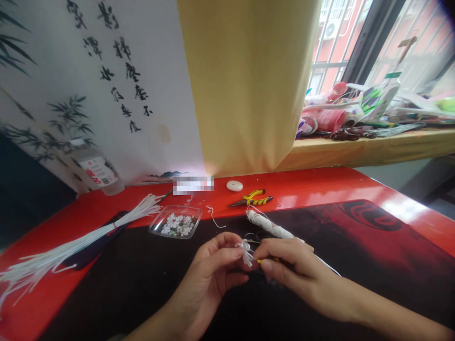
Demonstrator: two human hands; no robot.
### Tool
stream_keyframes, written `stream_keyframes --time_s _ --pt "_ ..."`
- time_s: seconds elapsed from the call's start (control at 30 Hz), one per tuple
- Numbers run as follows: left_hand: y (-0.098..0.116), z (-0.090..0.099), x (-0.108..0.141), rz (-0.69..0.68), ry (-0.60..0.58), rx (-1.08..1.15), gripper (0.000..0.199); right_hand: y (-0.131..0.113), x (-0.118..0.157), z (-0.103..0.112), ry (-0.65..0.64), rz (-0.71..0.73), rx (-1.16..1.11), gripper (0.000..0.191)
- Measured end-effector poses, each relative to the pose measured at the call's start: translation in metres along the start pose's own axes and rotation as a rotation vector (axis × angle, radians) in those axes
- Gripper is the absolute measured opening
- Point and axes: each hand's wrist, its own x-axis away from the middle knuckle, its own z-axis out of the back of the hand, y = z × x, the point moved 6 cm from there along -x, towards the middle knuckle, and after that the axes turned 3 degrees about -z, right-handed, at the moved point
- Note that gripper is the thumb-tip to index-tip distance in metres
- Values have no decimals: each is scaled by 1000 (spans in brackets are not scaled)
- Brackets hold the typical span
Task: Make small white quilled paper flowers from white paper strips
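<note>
centrally, over the dark mat [142, 284], both hands meet. left hand [209, 274]: thumb and forefinger pinched together on a small white looped flower piece [245, 251], which stands out just past the fingertips. right hand [291, 270]: fingers closed on a thin yellow-handled tool [265, 261], its tip touching the flower's base. white wrapped roll [270, 227] lies just behind the right hand. clear tray of white blossoms [176, 222] further left; bundle of white stems [81, 241] beyond it. yellow-black pliers [254, 198] on the red table [320, 184].
</note>
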Motion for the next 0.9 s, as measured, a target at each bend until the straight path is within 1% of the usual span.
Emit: stream_keyframes --time_s 0.13,0.2,0.27,0.43,0.67,0.8,0.9 --pt "-3 -2 0 29 -48 -21 6 9 -1 -7 -163 -130 -255 25" --pt "-3 -4 -1 41 -66 -41 5 11 -2 -9 -212 -155 -351 27" --pt "-4 -5 -1 46 -77 -51 5 12 -2 -9 -239 -161 -401 26" --pt "-8 -3 -3 83 -66 -64 10 12 -2 -10 -248 -156 -429 27" --pt "-9 -2 -4 85 -71 -50 13 16 2 -14 -287 -175 -452 31" --pt "-10 -5 -2 96 -122 -40 10 15 2 -14 -292 -173 -464 30" --pt "-8 -9 -1 79 -161 -36 6 12 2 -14 -289 -167 -464 30"
